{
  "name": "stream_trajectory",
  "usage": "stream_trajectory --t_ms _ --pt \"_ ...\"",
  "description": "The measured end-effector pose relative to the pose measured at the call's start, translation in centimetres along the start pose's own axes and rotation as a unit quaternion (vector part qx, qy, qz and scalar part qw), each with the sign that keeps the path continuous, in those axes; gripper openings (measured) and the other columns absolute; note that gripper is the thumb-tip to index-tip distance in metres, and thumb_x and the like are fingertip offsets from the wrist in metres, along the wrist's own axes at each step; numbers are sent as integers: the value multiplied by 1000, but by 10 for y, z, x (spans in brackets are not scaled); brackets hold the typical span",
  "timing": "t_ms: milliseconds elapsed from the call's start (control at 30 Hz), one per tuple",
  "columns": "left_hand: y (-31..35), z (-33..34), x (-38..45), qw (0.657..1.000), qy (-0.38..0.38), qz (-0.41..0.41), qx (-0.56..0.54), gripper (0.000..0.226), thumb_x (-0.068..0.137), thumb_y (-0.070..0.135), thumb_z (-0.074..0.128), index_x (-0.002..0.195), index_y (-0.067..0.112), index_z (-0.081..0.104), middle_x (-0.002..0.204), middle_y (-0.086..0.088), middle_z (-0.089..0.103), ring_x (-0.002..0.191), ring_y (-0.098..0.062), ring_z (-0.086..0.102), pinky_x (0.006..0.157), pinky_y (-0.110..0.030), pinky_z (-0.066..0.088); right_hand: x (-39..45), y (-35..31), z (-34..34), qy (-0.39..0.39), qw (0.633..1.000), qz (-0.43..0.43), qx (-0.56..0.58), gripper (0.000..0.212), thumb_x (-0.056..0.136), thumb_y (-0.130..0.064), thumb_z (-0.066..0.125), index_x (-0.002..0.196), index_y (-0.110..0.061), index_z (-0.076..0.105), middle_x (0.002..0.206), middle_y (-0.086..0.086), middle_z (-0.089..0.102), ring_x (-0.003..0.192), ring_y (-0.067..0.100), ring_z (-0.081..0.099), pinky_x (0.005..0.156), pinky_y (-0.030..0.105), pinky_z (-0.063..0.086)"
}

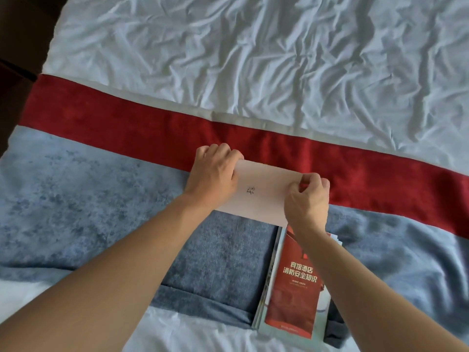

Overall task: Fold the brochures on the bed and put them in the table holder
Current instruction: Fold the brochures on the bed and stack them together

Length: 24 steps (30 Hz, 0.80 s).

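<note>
A pale pink brochure with a small dark mark on its face lies across the edge of the red band on the bed. My left hand holds its left end, fingers curled over the far corner. My right hand pinches its right end between thumb and fingertips. Just below it, a stack of folded brochures with a red cover and white Chinese lettering lies on the blue-grey blanket. The table holder is not in view.
The bed has a wrinkled white sheet at the far side, a red band across the middle and a blue-grey blanket near me. A dark floor or furniture edge shows at the far left.
</note>
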<state>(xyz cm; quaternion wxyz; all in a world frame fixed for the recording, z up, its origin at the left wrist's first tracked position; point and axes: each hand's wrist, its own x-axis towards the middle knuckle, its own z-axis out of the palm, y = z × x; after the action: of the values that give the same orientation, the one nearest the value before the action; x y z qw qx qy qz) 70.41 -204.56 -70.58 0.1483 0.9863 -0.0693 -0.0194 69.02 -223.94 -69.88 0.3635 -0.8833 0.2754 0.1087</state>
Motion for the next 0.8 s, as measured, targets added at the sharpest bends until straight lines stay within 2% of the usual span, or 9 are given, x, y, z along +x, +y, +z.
stream_trajectory --t_ms 133,233,333,467,533,600,633,700,800 --pt "-4 15 11 1000 -31 -1 -4 30 81 8 61 109 17 67 98 -3 58 93 -26 54 88 -40 36 11 5 6 -3 1000 22 4 12 90 -19 48 97 -21 57 92 -5 60 81 18 58 64 33 43" --pt "-5 17 18 998 -57 1 -13 39 79 8 63 117 16 65 106 -4 57 99 -26 53 92 -40 34 14 3 8 -3 998 47 34 17 89 -17 50 104 -26 54 83 -14 59 76 7 57 58 29 40" --pt "-3 14 15 998 -53 30 -31 43 78 13 64 121 14 62 110 -4 56 103 -25 53 96 -40 35 9 1 11 -2 996 52 66 32 88 -13 51 117 -27 53 80 -13 57 75 10 56 67 29 41" --pt "4 9 -7 989 -77 100 -75 50 83 48 60 120 15 59 112 0 55 104 -22 50 95 -40 39 6 -4 12 5 993 80 91 43 86 -8 50 125 -25 54 80 -12 57 81 13 57 78 29 42" --pt "8 5 -21 981 -123 126 -76 74 79 75 50 124 16 52 117 2 53 106 -19 47 97 -38 39 4 -8 10 12 991 92 98 42 86 -7 50 124 -26 56 80 -13 57 78 10 56 79 30 44" --pt "11 3 -36 977 -140 147 -65 89 71 82 52 130 16 44 122 1 49 110 -17 45 101 -35 38 1 -11 6 14 990 89 109 38 87 -7 50 120 -26 58 80 -13 58 82 13 59 84 34 50" --pt "13 0 -43 977 -129 160 -53 87 71 78 58 129 15 43 122 0 49 111 -18 46 102 -35 40 -3 -12 2 13 991 80 111 35 88 -8 50 117 -25 60 81 -13 58 85 15 60 86 36 51" --pt "12 -2 -52 979 -79 185 -28 64 75 51 72 119 11 47 115 -6 53 105 -22 51 95 -40 48 -6 -13 -1 12 992 62 108 32 90 -9 50 115 -25 63 83 -14 58 86 14 60 86 36 52" --pt "11 -10 -63 985 -20 170 -25 30 77 12 72 102 8 56 100 -8 58 90 -25 56 79 -42 53 -18 -13 -6 16 989 35 141 30 91 -14 50 117 -26 60 86 -13 59 77 5 58 77 31 52"
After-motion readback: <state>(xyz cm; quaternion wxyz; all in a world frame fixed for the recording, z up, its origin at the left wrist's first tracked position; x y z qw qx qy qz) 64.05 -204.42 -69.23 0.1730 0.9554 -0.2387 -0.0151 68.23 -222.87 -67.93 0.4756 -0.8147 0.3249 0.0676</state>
